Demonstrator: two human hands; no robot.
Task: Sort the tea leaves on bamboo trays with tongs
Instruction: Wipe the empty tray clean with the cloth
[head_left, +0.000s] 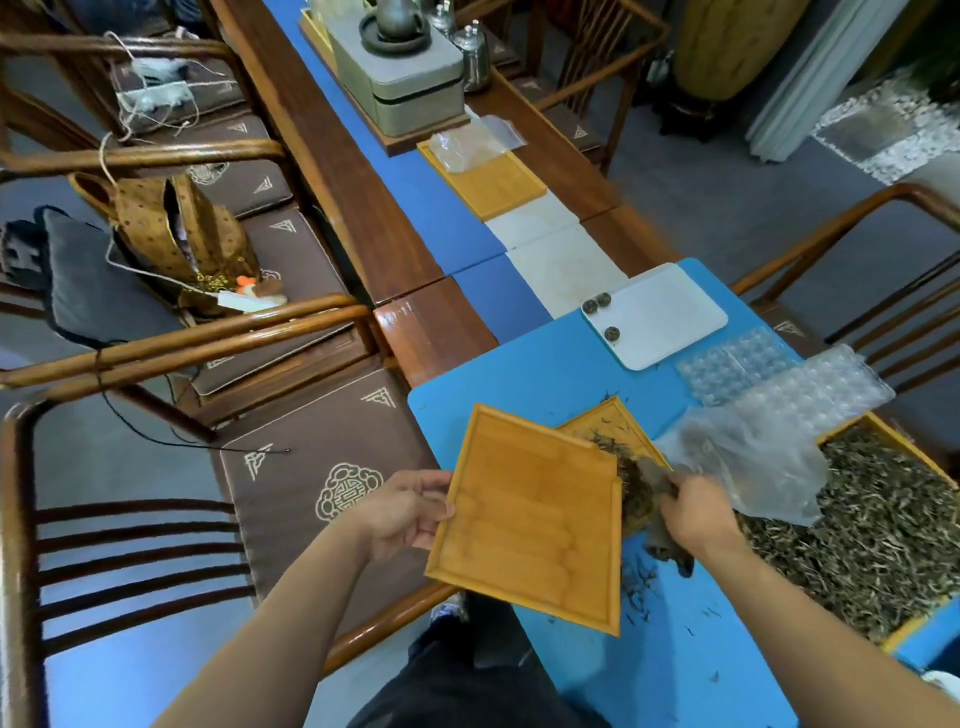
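My left hand (410, 514) grips the left edge of a bare bamboo tray (530, 519), holding it tilted above the blue mat. Behind it a second bamboo tray (613, 426) lies on the mat with a heap of dark tea leaves (631, 488). My right hand (696, 512) is closed on a clear plastic bag (753, 467) and a clump of leaves beside that heap; motion blur hides the fingers. A large bamboo tray (852, 428) at the right is full of pale green tea leaves (857, 530). No tongs are visible.
Loose leaves (644, 587) are scattered on the blue mat (519, 374). Further back lie a white board (670, 317) with three small tea balls, clear blister moulds (779, 374), another bamboo tray (493, 182) and a grey tea set (410, 78). Wooden chairs (208, 332) flank the table.
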